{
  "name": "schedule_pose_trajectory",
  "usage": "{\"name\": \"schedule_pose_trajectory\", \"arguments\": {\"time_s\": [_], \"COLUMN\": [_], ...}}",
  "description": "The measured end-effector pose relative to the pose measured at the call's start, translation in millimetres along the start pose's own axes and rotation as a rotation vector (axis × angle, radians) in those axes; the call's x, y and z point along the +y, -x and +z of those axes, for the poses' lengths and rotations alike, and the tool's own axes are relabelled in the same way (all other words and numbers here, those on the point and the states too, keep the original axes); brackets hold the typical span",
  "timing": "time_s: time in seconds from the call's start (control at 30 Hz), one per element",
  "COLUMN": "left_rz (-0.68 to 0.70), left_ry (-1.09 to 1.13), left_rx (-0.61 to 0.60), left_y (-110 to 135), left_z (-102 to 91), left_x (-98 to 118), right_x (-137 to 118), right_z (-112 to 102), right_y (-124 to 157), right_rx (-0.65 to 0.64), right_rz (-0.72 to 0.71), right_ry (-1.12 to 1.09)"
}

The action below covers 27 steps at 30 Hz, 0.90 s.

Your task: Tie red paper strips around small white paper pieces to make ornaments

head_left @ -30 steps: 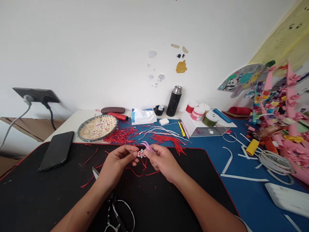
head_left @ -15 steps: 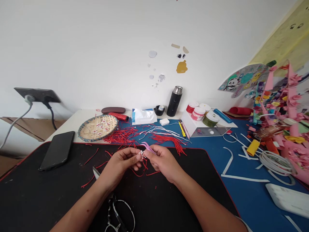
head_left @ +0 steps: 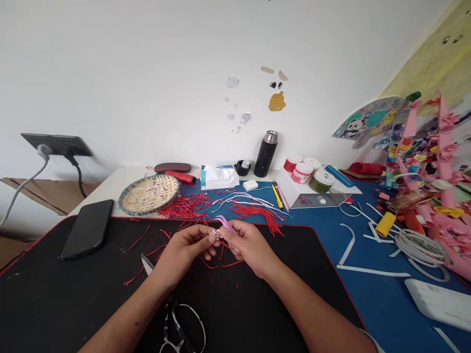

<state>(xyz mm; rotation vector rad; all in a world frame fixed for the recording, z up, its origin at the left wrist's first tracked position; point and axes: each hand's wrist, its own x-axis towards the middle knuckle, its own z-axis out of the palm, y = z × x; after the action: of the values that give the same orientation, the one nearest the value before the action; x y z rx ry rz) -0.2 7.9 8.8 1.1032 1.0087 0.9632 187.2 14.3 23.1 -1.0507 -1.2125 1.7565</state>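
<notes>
Over the black mat (head_left: pixel 73 289), my left hand (head_left: pixel 184 252) and my right hand (head_left: pixel 248 245) meet fingertip to fingertip. Between them sits a tiny white and red knot piece (head_left: pixel 215 234), pinched by the left fingers. The right hand grips pink tweezers (head_left: pixel 225 224), whose tips reach the knot piece. A thin red cord (head_left: pixel 211 262) hangs below the hands onto the mat. Scissors (head_left: pixel 172 314) lie on the mat under my left forearm.
A black phone (head_left: pixel 87 228) lies at the mat's left. Behind are a woven basket (head_left: pixel 148 194), a heap of red cords (head_left: pixel 187 206), white cords (head_left: pixel 250 198), a tissue pack (head_left: pixel 219 177), a black flask (head_left: pixel 265 153), tape rolls (head_left: pixel 307 174) and paper crafts (head_left: pixel 427 162) at right.
The knot piece, clearly showing between the fingers a second ago, is now mostly covered by the fingertips. Both hands have shifted slightly lower and closer together.
</notes>
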Motion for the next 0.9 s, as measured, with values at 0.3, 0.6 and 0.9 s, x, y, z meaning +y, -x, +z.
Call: {"name": "schedule_pose_trajectory", "arguments": {"time_s": [0.3,0.6,0.9], "left_rz": [0.044,0.006,-0.015], "left_ry": [0.126,0.214,0.153], "left_rx": [0.159,0.128,-0.001], "left_y": [1,-1,-1], "left_z": [-3.0,2.1,-1.3], "left_x": [-1,1,-3], "right_x": [5,16,10], "right_z": [-2,1,1], "right_y": [-3,-5,-3], "right_rx": [0.015,-0.034,-0.044], "right_rz": [-0.014,0.002,0.015], "right_ry": [-0.021,0.082,0.000]}}
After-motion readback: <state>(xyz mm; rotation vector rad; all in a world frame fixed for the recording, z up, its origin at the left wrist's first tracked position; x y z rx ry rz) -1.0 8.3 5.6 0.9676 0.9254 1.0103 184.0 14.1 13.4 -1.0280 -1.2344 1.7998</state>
